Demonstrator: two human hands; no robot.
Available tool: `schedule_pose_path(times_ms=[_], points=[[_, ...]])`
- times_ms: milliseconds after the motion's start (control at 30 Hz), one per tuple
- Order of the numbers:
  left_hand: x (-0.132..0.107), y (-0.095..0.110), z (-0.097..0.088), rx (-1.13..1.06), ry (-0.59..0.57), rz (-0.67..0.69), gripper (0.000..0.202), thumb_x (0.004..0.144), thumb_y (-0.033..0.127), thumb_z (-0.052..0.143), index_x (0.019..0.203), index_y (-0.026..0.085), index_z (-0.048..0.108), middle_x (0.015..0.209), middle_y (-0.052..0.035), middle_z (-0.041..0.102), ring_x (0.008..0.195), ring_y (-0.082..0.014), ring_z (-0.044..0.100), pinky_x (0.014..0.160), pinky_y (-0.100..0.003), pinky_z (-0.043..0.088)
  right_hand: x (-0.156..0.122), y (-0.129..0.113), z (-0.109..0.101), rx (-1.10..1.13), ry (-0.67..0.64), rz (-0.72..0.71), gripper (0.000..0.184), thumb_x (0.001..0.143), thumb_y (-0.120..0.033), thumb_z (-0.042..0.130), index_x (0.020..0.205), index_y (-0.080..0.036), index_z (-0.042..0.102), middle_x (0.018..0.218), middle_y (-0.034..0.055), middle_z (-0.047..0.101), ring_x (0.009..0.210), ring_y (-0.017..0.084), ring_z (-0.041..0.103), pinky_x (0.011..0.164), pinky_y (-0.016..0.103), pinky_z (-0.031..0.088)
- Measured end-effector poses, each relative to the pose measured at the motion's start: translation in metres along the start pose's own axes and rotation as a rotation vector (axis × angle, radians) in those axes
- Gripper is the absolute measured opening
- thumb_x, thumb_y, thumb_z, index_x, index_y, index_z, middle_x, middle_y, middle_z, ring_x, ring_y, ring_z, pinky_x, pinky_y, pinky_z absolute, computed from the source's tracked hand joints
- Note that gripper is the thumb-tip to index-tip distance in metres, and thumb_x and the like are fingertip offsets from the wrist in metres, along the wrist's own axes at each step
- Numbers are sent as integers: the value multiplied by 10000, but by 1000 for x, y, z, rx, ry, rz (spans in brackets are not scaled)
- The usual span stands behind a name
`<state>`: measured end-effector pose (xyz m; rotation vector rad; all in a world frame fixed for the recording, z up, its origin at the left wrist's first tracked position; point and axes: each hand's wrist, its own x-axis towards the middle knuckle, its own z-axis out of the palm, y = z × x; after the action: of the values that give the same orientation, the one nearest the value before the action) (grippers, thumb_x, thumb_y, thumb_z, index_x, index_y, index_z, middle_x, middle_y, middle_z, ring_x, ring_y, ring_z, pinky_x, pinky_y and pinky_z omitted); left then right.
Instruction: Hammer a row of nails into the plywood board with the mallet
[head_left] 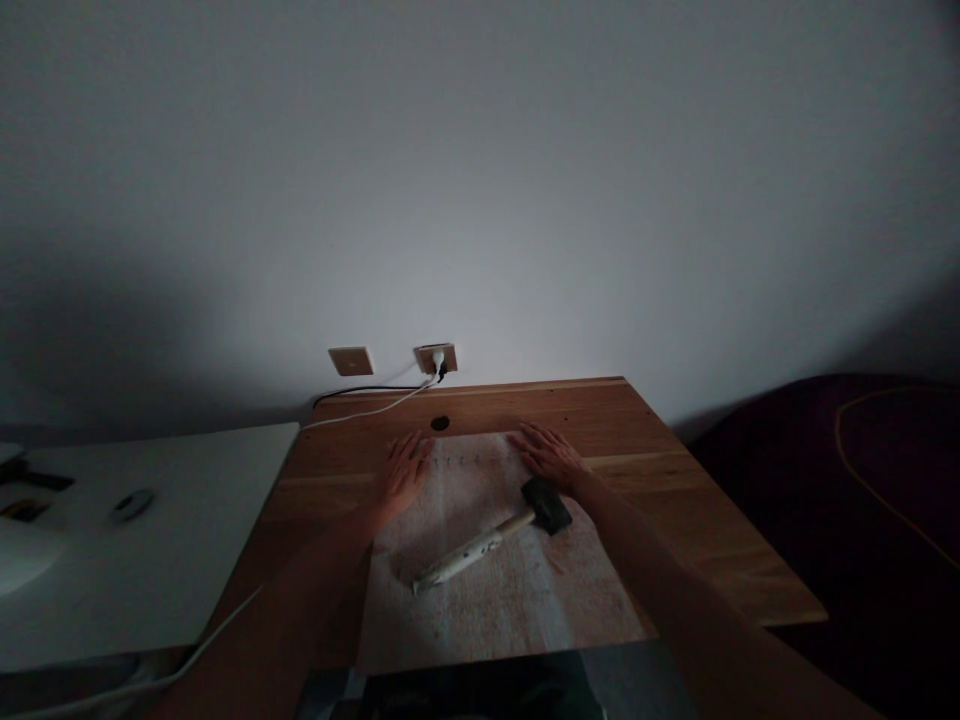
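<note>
My left hand [405, 472] lies flat with fingers spread on the far left corner of a pale worn board [517, 590] that rests on the wooden table [675, 480]. Flat on the board's far right corner is my right hand [546, 452], fingers stretched out. A mallet [495, 535] with a black head and a light handle lies on the board between my arms. Its head is just below my right wrist. Neither hand holds anything.
A white table [150, 540] with small dark items stands to the left. Two wall sockets [435, 357] sit behind the wooden table, with white and black cables running from one. A dark surface with a yellow cord [877, 480] lies right.
</note>
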<state>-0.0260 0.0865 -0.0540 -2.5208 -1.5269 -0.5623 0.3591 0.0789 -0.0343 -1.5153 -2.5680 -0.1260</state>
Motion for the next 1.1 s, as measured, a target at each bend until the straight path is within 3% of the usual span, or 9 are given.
schedule_pose_path(times_ms=[667,1100], points=[[-2,-8,10,36,53,32,451,1101,330,353,1457,281,627,1555,-98,574,1434,-293,533,1207,-559,392,4,-9,-12,49,-1,39,491,1073,-336,470,1559,-319,543,1639,121,491,1508,292,439,1218,501,354],[9,-1,5,28,-23,-47,445,1063,287,398,1419,251,663,1527,-105,603,1410,-300,560,1210,-573,378,7,-9,-14,76,-18,89,508,1080,-376,465,1566,-245,537,1633,157,491,1492,294,460,1217,482,353]])
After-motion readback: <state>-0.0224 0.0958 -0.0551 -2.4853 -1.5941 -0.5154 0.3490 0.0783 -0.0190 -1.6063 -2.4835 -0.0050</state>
